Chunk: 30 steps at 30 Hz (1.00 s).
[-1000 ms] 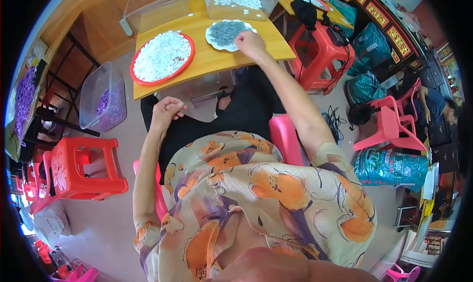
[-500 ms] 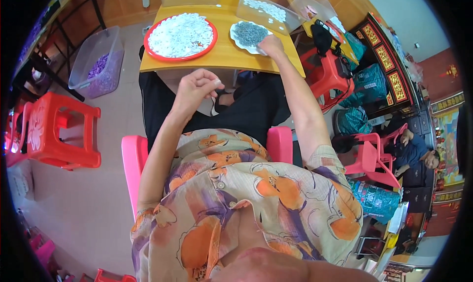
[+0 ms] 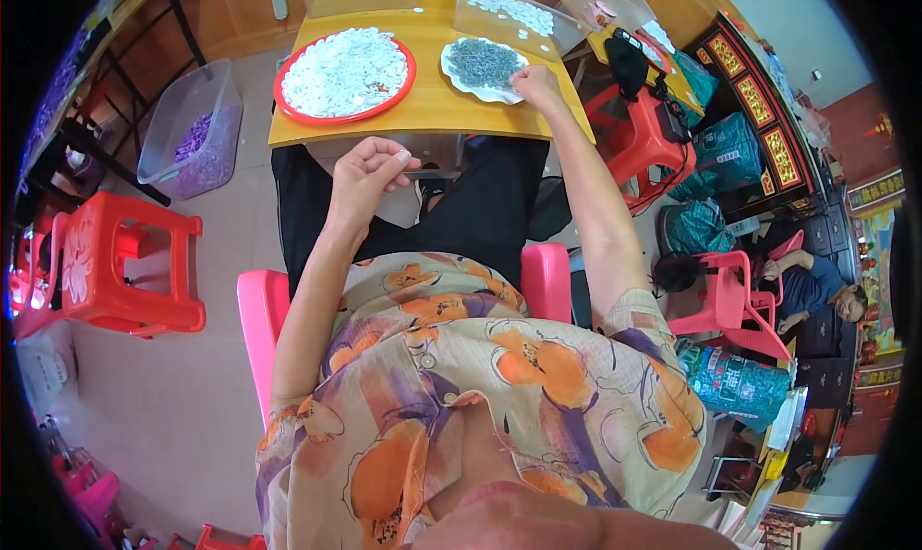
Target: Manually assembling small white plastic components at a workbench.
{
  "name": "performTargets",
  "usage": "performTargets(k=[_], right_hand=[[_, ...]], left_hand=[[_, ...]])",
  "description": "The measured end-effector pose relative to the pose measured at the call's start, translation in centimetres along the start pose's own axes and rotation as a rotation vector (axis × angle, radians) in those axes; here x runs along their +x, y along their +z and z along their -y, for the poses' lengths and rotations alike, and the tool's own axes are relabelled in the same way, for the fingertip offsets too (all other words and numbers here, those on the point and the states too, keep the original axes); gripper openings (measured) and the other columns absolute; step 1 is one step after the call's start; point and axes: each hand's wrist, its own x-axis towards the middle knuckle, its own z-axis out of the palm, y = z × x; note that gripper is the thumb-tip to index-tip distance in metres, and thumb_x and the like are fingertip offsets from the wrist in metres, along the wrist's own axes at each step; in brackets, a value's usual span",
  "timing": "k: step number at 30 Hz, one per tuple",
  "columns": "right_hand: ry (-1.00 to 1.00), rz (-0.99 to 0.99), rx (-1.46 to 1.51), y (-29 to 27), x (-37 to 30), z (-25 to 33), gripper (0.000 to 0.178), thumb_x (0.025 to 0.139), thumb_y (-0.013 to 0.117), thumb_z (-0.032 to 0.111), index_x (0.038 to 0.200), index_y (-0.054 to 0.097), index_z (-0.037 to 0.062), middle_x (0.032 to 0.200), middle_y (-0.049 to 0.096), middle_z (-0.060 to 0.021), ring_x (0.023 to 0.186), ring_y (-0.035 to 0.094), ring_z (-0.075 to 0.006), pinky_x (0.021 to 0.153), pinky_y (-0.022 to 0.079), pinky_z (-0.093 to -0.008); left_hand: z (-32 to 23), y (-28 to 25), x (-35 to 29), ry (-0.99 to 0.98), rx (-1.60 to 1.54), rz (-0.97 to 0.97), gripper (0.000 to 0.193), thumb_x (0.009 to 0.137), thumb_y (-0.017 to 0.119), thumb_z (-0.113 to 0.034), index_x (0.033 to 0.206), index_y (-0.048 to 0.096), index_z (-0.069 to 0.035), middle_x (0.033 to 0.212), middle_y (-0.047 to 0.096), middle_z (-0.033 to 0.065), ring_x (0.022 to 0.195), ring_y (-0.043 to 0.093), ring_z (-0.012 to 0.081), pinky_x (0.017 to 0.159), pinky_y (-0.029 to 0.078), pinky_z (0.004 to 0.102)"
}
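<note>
My left hand (image 3: 368,177) hovers over my lap in front of the table edge, thumb and fingers pinched on a small white piece (image 3: 403,155). My right hand (image 3: 538,86) is at the right rim of a white scalloped plate (image 3: 494,96) heaped with small grey pieces (image 3: 482,62). Its fingers are closed together; what they hold, if anything, is too small to make out. Left of that plate stands a round red tray (image 3: 411,87), piled with flat white pieces (image 3: 346,68) like the one in my left hand.
The yellow table (image 3: 432,122) also carries a clear plastic bin (image 3: 567,33) at its back right, with white pieces (image 3: 509,12) by it. Clear bin with purple pieces (image 3: 195,137) stands on the floor left. Red stools (image 3: 130,262) flank me; a person (image 3: 816,291) sits far right.
My right hand has drawn back slightly from the grey pieces toward the plate's right edge. The left hand stays pinched on the white piece, turned a little. The whole view has shifted slightly.
</note>
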Motion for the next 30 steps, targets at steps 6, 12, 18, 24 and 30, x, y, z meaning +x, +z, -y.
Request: performTargets(k=[6,12,18,24,30], right_hand=[[-0.063,0.088,-0.054,0.1,-0.4,0.4,0.021,0.068,0.071,0.029,0.079,0.071,0.0109,0.076,0.067,-0.0096,0.073,0.064,-0.022,0.068,0.049,-0.0334],[0.001,0.059,-0.211,2.5,1.0,0.7,0.024,0.068,0.069,0.031,0.079,0.07,0.0102,0.086,0.067,-0.011,0.081,0.064,-0.0269,0.073,0.05,-0.036],[0.027,0.006,-0.106,2.3,2.0,-0.9,0.019,0.07,0.067,0.029,0.078,0.07,0.0118,0.087,0.067,-0.0098,0.083,0.064,-0.0271,0.074,0.049,-0.0381],[-0.008,0.149,-0.112,1.2,-0.7,2.5,0.022,0.07,0.069,0.03,0.077,0.069,0.0096,0.078,0.067,-0.0105,0.077,0.064,-0.0245,0.071,0.049,-0.0361],[-0.067,0.184,-0.012,1.8,0.5,2.0,0.02,0.072,0.069,0.031,0.078,0.07,0.0119,0.081,0.067,-0.0104,0.079,0.064,-0.0244,0.073,0.048,-0.0367]], left_hand=[[0.0,-0.1,0.1,0.0,-0.014,-0.034,0.01,0.086,0.06,-0.012,0.091,0.058,-0.003,0.084,0.067,0.0065,0.064,0.053,0.0045,0.06,0.04,0.0176],[-0.4,0.2,-0.1,-0.012,0.001,-0.037,0.009,0.086,0.06,-0.011,0.091,0.058,-0.003,0.083,0.067,0.0066,0.063,0.053,0.0042,0.06,0.04,0.0172],[0.0,0.0,0.2,0.003,0.012,-0.015,0.011,0.087,0.059,-0.015,0.092,0.058,-0.005,0.086,0.067,0.0061,0.064,0.054,0.0043,0.06,0.04,0.0174],[0.1,0.1,0.0,-0.017,0.002,-0.023,0.01,0.086,0.06,-0.012,0.091,0.058,-0.003,0.083,0.067,0.0066,0.063,0.053,0.0043,0.06,0.04,0.0171],[0.0,-0.1,0.0,-0.015,0.019,-0.035,0.01,0.086,0.06,-0.013,0.091,0.058,-0.005,0.084,0.067,0.0061,0.063,0.053,0.0044,0.06,0.04,0.0171]])
